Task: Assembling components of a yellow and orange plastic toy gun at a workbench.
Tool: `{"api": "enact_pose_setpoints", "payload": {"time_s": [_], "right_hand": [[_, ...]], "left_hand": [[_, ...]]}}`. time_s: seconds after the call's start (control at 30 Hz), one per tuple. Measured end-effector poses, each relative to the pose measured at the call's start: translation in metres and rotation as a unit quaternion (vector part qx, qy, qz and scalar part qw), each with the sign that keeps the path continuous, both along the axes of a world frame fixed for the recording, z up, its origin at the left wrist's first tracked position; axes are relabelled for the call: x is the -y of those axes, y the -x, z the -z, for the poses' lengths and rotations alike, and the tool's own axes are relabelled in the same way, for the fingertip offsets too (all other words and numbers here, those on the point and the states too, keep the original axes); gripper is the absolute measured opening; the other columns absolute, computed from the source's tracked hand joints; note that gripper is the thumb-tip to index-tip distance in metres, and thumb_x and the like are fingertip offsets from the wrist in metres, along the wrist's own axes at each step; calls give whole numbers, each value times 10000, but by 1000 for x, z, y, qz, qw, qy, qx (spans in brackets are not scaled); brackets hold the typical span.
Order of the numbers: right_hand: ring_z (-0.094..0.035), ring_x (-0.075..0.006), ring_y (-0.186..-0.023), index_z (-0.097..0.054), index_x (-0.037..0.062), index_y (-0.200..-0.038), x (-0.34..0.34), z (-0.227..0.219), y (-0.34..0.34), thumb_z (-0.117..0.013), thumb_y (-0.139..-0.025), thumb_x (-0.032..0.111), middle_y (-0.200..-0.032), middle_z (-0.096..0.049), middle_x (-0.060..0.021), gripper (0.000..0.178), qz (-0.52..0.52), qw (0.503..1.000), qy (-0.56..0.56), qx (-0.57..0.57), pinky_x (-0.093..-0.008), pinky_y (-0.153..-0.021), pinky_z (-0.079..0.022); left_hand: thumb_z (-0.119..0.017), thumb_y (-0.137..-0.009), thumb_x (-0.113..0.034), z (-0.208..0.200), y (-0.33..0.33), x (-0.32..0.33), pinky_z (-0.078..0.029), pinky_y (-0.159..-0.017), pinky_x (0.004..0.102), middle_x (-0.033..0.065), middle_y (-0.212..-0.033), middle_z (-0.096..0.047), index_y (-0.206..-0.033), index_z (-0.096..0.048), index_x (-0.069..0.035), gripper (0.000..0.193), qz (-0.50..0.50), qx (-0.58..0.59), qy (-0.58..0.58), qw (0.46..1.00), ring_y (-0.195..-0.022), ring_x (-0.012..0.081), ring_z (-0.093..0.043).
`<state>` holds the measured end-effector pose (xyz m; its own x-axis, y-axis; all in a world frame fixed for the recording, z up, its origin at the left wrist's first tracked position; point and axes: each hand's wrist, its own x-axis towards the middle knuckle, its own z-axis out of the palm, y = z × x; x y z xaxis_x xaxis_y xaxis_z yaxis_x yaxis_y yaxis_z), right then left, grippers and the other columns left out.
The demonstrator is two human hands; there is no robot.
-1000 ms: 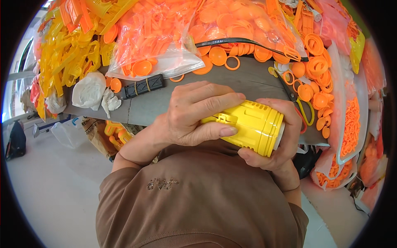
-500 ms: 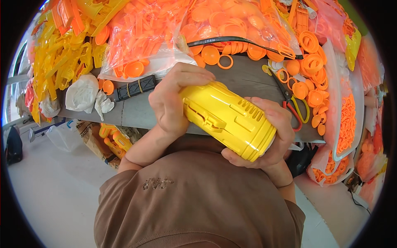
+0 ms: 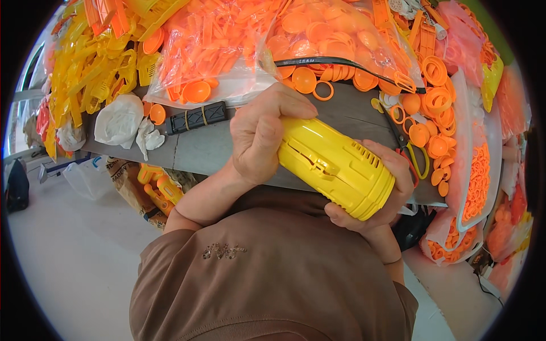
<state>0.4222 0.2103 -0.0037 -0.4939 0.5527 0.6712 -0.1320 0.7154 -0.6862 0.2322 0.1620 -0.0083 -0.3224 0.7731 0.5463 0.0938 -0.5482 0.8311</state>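
A glossy yellow plastic casing (image 3: 335, 170), roughly cylindrical with vent slots and a raised clip-like part on its side, is held between my two hands above the table's near edge. It slants from upper left down to lower right. My left hand (image 3: 263, 133) is closed over its upper left end, fingers curled over the rim, and hides that end. Around the lower right end wraps my right hand (image 3: 392, 179), with the thumb on the near side and the fingers on the far side. What lies inside the casing cannot be seen.
On the grey table (image 3: 199, 149) are a black block with bands (image 3: 197, 117), crumpled white plastic (image 3: 119, 120) and scissors (image 3: 418, 156). Bags of orange parts (image 3: 216, 45), loose orange rings and caps (image 3: 435, 122) and yellow pieces (image 3: 85, 74) are heaped around. Orange-yellow parts (image 3: 162, 190) sit below left.
The casing and both hands have shifted slightly right in the picture, and the table scene has shifted too. My left hand has turned a little at the casing's end; both hands keep their hold.
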Motion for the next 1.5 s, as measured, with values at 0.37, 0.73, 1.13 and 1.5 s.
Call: {"api": "enact_pose_setpoints", "payload": {"time_s": [0.37, 0.73, 1.13, 1.5], "right_hand": [[-580, -293, -910, -352, -9, -1214, -16, -13, -18, -862, -588, 322, -1072, -498, -226, 872, -46, 999, -21, -21, -385, -752, -526], [-551, -203, -890, -452, -36, -1165, -22, -22, -25, -845, -540, 238, -1015, -547, -141, 788, -194, 955, 214, 62, -304, -775, -441], [-547, -173, -893, -450, -9, -1184, -22, -21, -21, -828, -566, 212, -1010, -540, -107, 758, -233, 919, 298, 113, -284, -764, -441], [-550, -143, -856, -482, 12, -1150, -24, -25, -7, -820, -566, 218, -991, -547, -71, 706, -235, 900, 330, 163, -256, -741, -440]], "left_hand": [[-610, -850, -338, -38, 25, 20, -430, -875, 361, 175, -1062, -603, -1116, -575, 62, 482, 155, -44, 132, 978, -984, 271, -575], [-744, -744, -221, -60, 26, 13, -531, -743, 307, 130, -934, -674, -1059, -631, 28, 417, 323, -194, 238, 895, -843, 237, -673], [-759, -733, -148, -61, 30, 9, -546, -660, 297, 87, -892, -661, -995, -597, 7, 345, 369, -263, 190, 871, -725, 225, -671], [-741, -727, -77, -53, 40, 10, -532, -634, 302, 88, -867, -639, -942, -585, 12, 280, 384, -252, 180, 870, -710, 230, -653]]}}
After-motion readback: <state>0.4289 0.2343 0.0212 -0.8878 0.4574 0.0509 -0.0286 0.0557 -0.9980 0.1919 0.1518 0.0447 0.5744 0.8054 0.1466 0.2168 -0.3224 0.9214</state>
